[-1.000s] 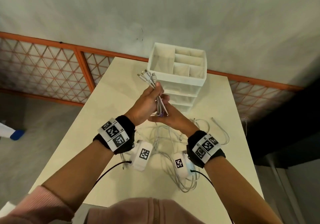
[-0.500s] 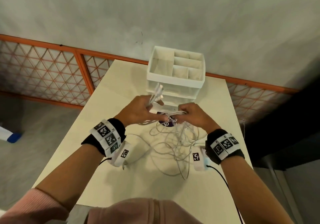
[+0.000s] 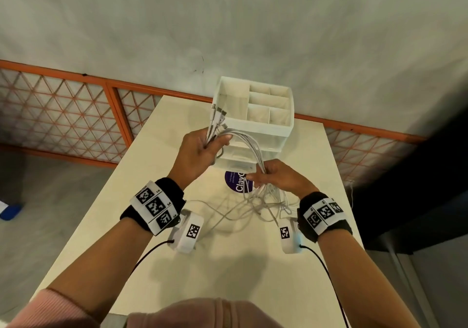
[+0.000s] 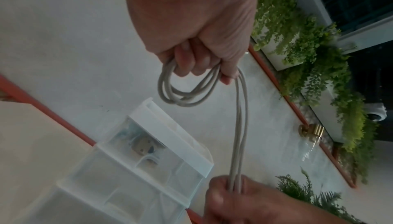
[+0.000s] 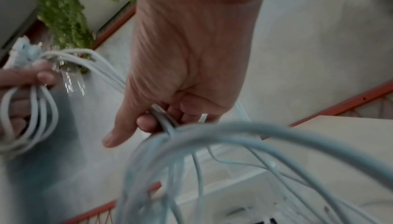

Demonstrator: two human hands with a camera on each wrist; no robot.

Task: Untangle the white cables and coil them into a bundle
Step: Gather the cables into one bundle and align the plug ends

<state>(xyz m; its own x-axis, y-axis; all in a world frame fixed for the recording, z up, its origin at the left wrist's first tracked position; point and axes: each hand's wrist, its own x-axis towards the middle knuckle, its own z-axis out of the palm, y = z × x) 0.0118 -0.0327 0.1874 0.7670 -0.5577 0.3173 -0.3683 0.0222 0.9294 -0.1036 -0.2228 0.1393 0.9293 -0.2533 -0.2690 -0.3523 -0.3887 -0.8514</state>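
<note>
Several white cables (image 3: pixel 249 145) arch between my two hands above the table. My left hand (image 3: pixel 200 148) grips them near their plug ends (image 3: pixel 219 115), which stick up past my fingers. In the left wrist view a small loop of cable (image 4: pixel 180 91) hangs from my curled left fingers (image 4: pixel 191 59). My right hand (image 3: pixel 276 175) grips the same strands lower and to the right, thumb and fingers closed round the cables (image 5: pixel 163 121). Below that hand the loose tangle (image 3: pixel 255 203) trails onto the table.
A white drawer organizer (image 3: pixel 253 115) with open top compartments stands just behind my hands on the beige table (image 3: pixel 228 264). A round purple sticker (image 3: pixel 238 180) lies in front of it. An orange lattice railing (image 3: pixel 63 115) runs behind the table.
My left hand has risen with the plug ends, and my right hand has drawn right, stretching a span of cable between them. The tangle on the table has shrunk toward my right hand.
</note>
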